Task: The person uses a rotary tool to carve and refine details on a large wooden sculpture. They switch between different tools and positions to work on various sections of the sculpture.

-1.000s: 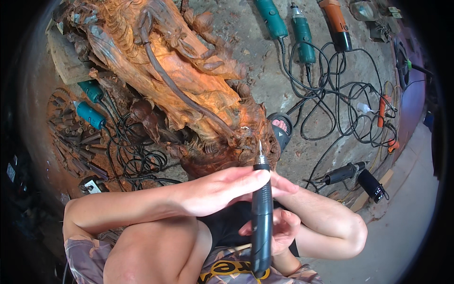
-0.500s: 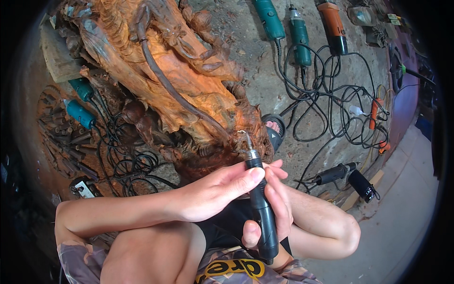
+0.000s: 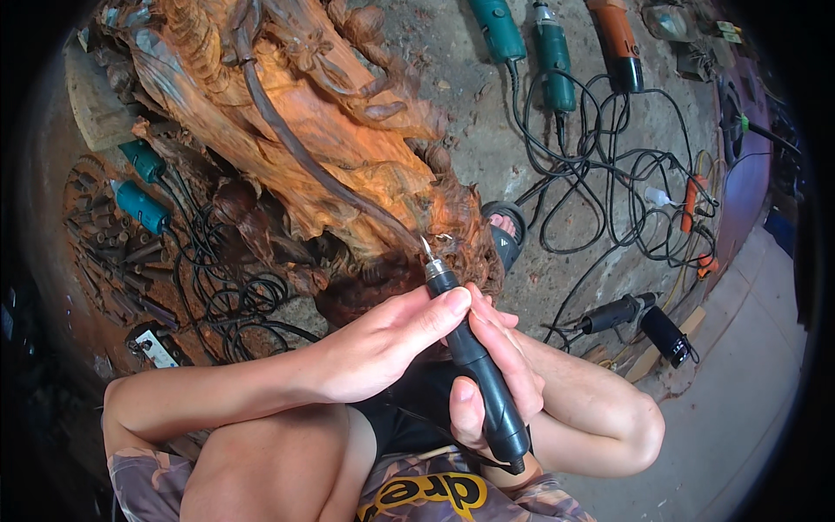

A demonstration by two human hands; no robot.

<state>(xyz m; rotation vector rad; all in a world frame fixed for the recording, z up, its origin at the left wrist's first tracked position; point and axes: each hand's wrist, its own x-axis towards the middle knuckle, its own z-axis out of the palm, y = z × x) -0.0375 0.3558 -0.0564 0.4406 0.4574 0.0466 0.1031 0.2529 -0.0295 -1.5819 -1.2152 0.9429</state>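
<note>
A black rotary carving tool (image 3: 474, 361) with a metal collar and a thin bit slants across my lap. My right hand (image 3: 509, 365) is wrapped round its body, thumb on the near side. My left hand (image 3: 391, 339) closes on its front part, the thumb pressed along the grip. The bit's tip lies at the near end of a large carved root-wood piece (image 3: 348, 174), beside the end of a long dark carved stem (image 3: 304, 157). Whether the tip touches the wood I cannot tell.
Green power tools (image 3: 554, 65) and an orange one (image 3: 616, 39) lie at the far right amid looped black cords (image 3: 600, 191). Teal tools (image 3: 142, 207), carving offcuts and a power strip (image 3: 156, 346) are at left. A sandaled foot (image 3: 506, 228) stands beside the wood.
The carving tool's front end has swung left and slightly away from me, towards the dark stem. Both hands keep their hold and shift with it.
</note>
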